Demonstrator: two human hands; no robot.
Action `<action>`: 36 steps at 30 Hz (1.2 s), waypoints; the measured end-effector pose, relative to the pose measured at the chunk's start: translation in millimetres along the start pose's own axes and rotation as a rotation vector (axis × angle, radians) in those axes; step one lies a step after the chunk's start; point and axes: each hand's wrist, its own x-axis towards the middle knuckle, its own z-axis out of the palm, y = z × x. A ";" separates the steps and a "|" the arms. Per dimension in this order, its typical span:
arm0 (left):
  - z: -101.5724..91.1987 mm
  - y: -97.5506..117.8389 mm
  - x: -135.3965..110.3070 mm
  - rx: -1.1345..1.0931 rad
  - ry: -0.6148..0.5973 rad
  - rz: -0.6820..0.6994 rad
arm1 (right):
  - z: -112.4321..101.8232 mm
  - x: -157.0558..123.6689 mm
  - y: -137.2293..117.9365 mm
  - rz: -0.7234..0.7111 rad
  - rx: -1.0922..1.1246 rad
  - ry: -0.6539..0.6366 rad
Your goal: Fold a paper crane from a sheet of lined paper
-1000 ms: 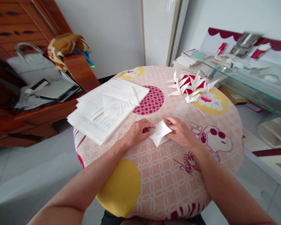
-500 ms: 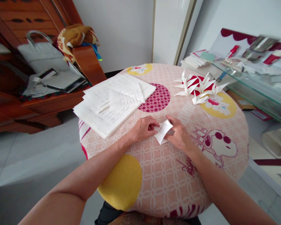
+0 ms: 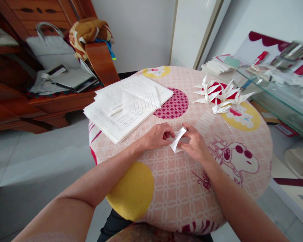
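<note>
A small white folded paper piece (image 3: 177,139) stands between my two hands at the middle of the round table (image 3: 181,188), which wears a pink patterned cloth. My left hand (image 3: 158,135) pinches its left edge with curled fingers. On the other side, my right hand (image 3: 195,143) grips the right edge, thumb and fingers pressed on the fold. Several finished white paper cranes (image 3: 221,95) lie at the far right of the table.
A stack of printed sheets (image 3: 127,104) lies on the table's far left. A wooden bench (image 3: 55,97) with a grey bag (image 3: 52,50) and papers stands at the left. A glass shelf (image 3: 280,87) with clutter runs along the right.
Both hands have pushed the paper's sides together, so the flat square is now narrower and folded upward. The view has shifted slightly left.
</note>
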 end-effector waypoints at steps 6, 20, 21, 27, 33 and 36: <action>-2.6 -1.3 0.1 0.004 -0.042 0.010 | 1.1 3.2 -3.0 -0.018 -0.086 -0.023; -2.4 -1.5 -0.4 0.017 -0.042 -0.003 | 1.9 5.5 -6.8 -0.032 -0.138 -0.010; -2.5 -1.9 -0.2 0.014 -0.046 -0.001 | 2.7 5.7 -7.0 -0.035 -0.145 -0.006; -7.6 5.9 0.7 -0.092 -0.028 -0.052 | 3.5 6.3 -13.2 -0.043 -0.189 0.002; -8.8 19.7 2.5 -0.151 0.054 -0.162 | 1.3 6.6 -19.5 -0.056 -0.189 -0.005; -6.5 21.7 3.4 -0.171 0.113 -0.235 | 1.6 6.5 -18.2 -0.068 -0.143 -0.004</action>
